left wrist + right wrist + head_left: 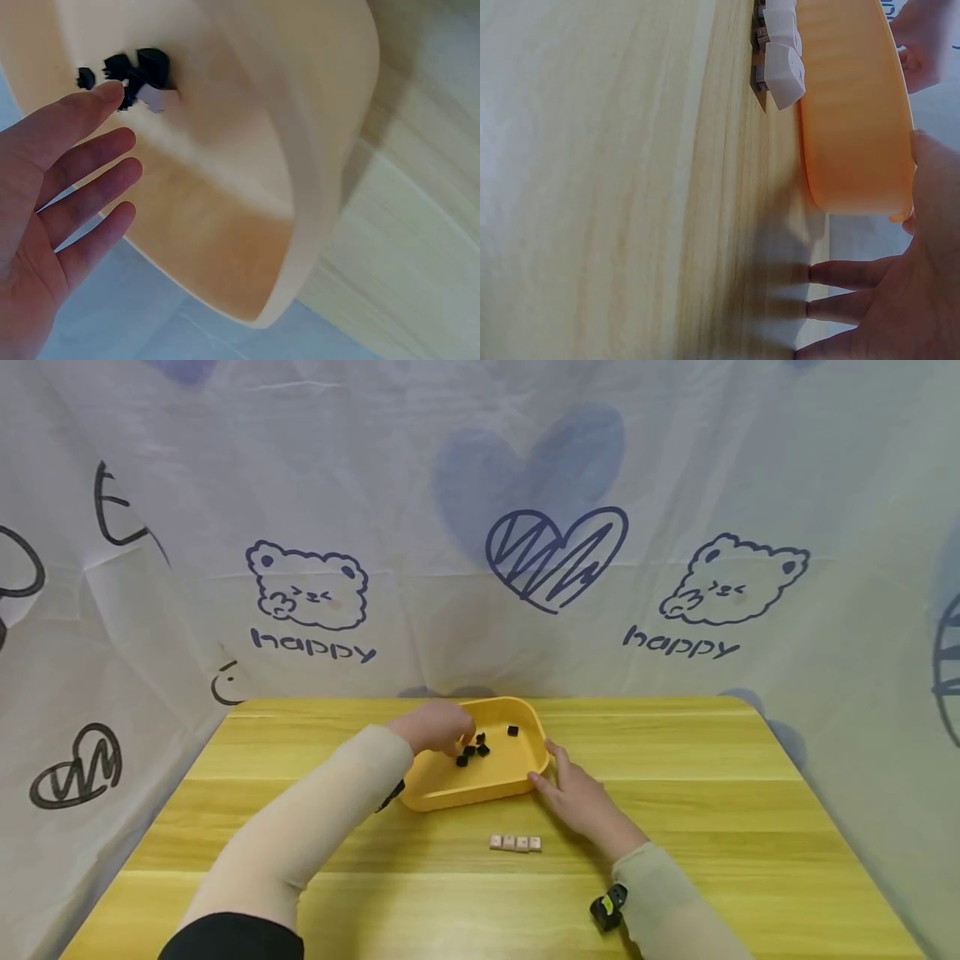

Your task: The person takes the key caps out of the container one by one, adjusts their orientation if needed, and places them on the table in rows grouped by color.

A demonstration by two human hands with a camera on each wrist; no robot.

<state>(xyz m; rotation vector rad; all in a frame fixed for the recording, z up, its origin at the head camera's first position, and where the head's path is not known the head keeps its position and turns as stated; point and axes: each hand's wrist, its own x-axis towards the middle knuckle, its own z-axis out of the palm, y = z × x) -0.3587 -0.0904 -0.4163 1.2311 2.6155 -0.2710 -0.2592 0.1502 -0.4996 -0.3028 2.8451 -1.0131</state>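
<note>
Reaching into a yellow tray (465, 797), my left hand (435, 727) has its fingers spread and loosely bent. In the left wrist view its thumb tip overlaps small black key switches (154, 69). A whitish keycap (157, 98) shows beside them; the index finger is hidden. My right hand (581, 797) holds the tray's near right corner, its thumb at the front rim and a finger along the right side. Other fingers (847, 274) extend straight down beside the tray. In front of the tray stands a row of white keycaps (516, 843) on dark switches.
The tray sits toward the back of a wood-grain table (675, 802). One black piece (513, 731) lies apart near the tray's far right. Behind the table hangs a pale cloth (480, 635) with drawn hearts and bears. A black device (607, 907) is on the right wrist.
</note>
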